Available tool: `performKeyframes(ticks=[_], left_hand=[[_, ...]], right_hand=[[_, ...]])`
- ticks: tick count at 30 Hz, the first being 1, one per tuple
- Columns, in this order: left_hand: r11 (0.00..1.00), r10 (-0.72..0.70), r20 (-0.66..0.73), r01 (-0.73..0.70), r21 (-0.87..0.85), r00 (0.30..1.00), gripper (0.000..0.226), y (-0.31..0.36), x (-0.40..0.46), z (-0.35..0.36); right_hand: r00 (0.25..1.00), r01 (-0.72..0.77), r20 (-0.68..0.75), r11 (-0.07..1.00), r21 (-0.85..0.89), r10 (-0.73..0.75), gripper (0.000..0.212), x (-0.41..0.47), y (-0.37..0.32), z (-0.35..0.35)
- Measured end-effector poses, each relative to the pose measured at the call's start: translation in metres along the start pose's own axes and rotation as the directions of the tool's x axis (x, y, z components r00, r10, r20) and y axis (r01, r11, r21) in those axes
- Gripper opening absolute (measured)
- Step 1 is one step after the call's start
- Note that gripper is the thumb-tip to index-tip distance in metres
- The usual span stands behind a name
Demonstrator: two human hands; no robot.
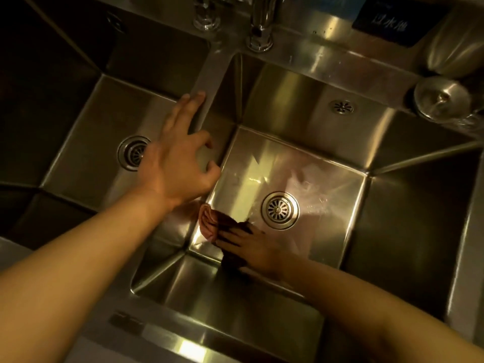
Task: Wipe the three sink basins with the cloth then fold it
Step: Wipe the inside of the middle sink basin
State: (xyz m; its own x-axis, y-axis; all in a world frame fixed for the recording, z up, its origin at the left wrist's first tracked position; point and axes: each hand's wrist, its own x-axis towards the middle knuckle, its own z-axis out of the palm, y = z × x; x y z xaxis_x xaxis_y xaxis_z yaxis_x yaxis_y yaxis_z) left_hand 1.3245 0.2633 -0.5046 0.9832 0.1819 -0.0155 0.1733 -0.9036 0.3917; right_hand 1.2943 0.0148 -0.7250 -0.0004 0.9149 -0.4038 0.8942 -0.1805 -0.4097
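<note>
A pink-brown cloth [209,222] lies bunched on the floor of the right steel basin [301,163], near its front left corner and left of the round drain [279,210]. My right hand [252,251] presses down on the cloth with fingers spread flat over it. My left hand [178,158] hovers over the divider [207,100] between this basin and the left basin [86,142], fingers spread and holding nothing. Wet streaks show on the basin floor behind the drain.
Two chrome tap bases [259,24] stand on the back ledge. An overflow grille [341,106] sits in the right basin's back wall. A steel lid or cup [442,99] rests at the right rim below a dark sign [387,19]. The left basin has its own drain [133,153].
</note>
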Motion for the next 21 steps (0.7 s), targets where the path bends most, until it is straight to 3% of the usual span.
performKeyframes(ticks=[3,6,11,14,16,19,21], left_hand=[[1.0,0.008,-0.009,-0.008,-0.002,1.0,0.031,0.0,0.001,0.0],[1.0,0.009,0.013,-0.009,-0.003,1.0,0.024,-0.002,0.001,0.001],[1.0,-0.005,0.021,0.005,0.025,1.0,0.027,0.0,0.0,0.002],[0.999,-0.012,0.028,0.011,0.046,1.0,0.033,0.0,0.001,0.001],[0.998,-0.026,0.037,0.024,0.051,0.999,0.032,0.001,0.002,0.001],[0.997,-0.048,0.053,0.044,0.071,0.997,0.038,0.001,0.003,0.0],[0.996,-0.052,0.055,0.047,0.076,0.997,0.041,0.003,0.002,-0.001]], right_hand=[[0.998,-0.064,0.008,0.989,-0.135,0.066,0.06,0.011,0.034,-0.015],[0.966,-0.229,-0.133,0.972,-0.047,0.221,0.065,0.032,0.066,-0.04],[0.785,-0.527,-0.276,0.832,0.174,0.555,0.07,0.021,0.114,-0.057],[0.735,-0.568,-0.293,0.792,0.226,0.611,0.072,-0.018,0.124,-0.048],[0.652,-0.615,-0.318,0.725,0.31,0.688,0.069,-0.053,0.126,-0.036],[0.533,-0.696,-0.222,0.572,0.434,0.816,0.069,-0.103,0.117,-0.012],[0.474,-0.694,-0.255,0.536,0.48,0.843,0.072,-0.13,0.102,0.007]])
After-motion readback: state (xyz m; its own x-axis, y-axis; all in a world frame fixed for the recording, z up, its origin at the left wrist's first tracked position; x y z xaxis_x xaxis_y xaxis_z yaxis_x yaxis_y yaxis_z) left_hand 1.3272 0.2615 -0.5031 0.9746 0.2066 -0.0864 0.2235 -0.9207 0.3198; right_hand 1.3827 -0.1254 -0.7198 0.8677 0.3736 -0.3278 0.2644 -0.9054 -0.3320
